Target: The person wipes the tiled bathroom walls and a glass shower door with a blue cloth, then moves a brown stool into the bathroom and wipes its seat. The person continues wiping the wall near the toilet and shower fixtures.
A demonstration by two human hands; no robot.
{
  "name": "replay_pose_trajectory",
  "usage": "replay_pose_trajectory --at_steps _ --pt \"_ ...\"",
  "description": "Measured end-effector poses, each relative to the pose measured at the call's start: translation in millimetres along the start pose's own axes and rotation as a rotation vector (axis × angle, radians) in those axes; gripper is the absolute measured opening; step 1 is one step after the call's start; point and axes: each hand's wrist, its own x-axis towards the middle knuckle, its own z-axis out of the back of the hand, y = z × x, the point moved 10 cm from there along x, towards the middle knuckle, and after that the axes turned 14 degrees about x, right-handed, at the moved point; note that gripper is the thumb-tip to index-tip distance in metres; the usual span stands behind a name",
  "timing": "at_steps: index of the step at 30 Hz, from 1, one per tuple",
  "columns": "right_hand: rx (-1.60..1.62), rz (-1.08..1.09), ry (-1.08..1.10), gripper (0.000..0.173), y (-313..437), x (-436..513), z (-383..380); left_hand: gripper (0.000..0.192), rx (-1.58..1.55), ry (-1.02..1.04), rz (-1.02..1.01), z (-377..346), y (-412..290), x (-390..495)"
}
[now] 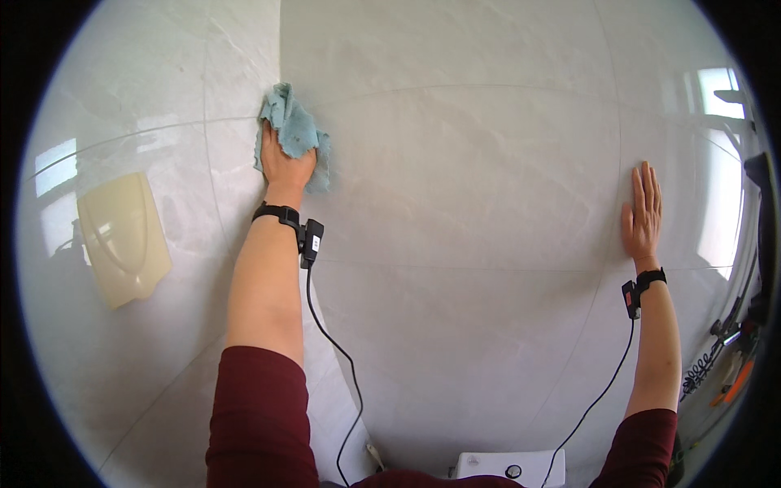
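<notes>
A crumpled light-blue cloth [296, 125] lies against the wall at the inner corner, where two tiled walls meet. My left hand [285, 166] grips it, with part of the cloth folded over the fingers and hiding them. Flat on the large tiled wall [464, 183] rests my right hand [642, 213], its fingers pointing up and nothing in it. Each wrist wears a black strap with a small cabled device, the left device [312, 243] and the right device [631, 299].
A cream plastic wall-mounted holder [125, 241] juts from the left wall. Below me is a white toilet cistern [509, 465] with a round button. At the right edge hang a coiled black hose [698, 372] and an orange item [735, 384]. Black cables trail from both wrists.
</notes>
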Motion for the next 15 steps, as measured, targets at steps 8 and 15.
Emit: replay_pose_trajectory --at_steps 8,15 --pt "-0.028 0.062 -0.026 0.057 -21 -4 -12 0.054 0.606 0.348 -0.288 -16 -19 -11" --pt "0.009 0.054 -0.036 0.053 -58 -4 -44 0.056 0.748 0.533 -0.582 -30 -56 -27"
